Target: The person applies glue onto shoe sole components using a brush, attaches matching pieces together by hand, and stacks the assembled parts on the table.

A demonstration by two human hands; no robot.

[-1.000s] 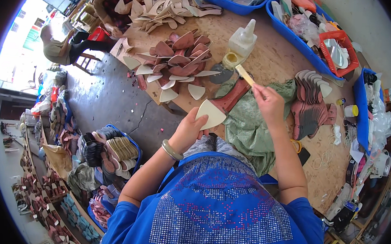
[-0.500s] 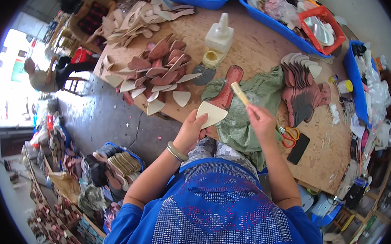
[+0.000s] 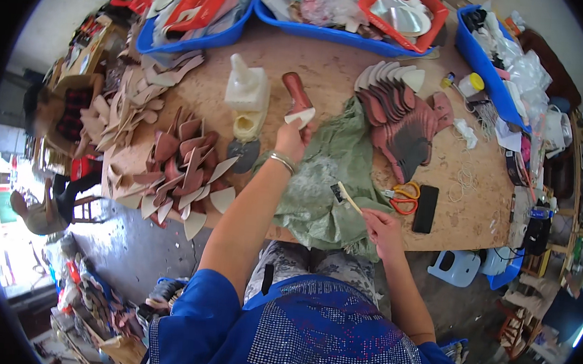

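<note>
A worker in a blue sequinned top leans over a wooden table (image 3: 354, 58) strewn with shoe parts, the left hand (image 3: 293, 139) stretched forward and closed around a reddish-brown shoe piece (image 3: 298, 101) with a pale lining tip, holding it just above the table beside a translucent plastic glue bottle (image 3: 247, 87) and a small yellowish pot (image 3: 247, 125) that stand within easy reach. The right hand (image 3: 381, 230) stays back near the table's front edge, its fingers pinched narrow on the light wooden handle of a small brush (image 3: 346, 197), bristle end raised and pointing away over a crumpled green cloth (image 3: 332, 178) that covers the working spot, seemingly to keep adhesive off the wood. A silver bangle (image 3: 283, 161) sits on the left wrist. To the left, a fan of brown and cream cut pieces (image 3: 184, 171) lies spread with parts overlapping, apparently so each face stays exposed; to the right, a second dark red stack (image 3: 401, 115) is shingled in a neat arc. Orange-handled scissors (image 3: 405, 197) and a black phone (image 3: 425, 209) rest just beyond the cloth, near the brush hand. Blue plastic bins (image 3: 329, 32) of materials line the far edge, and another person (image 3: 36, 208) sits at floor level far to the left.
</note>
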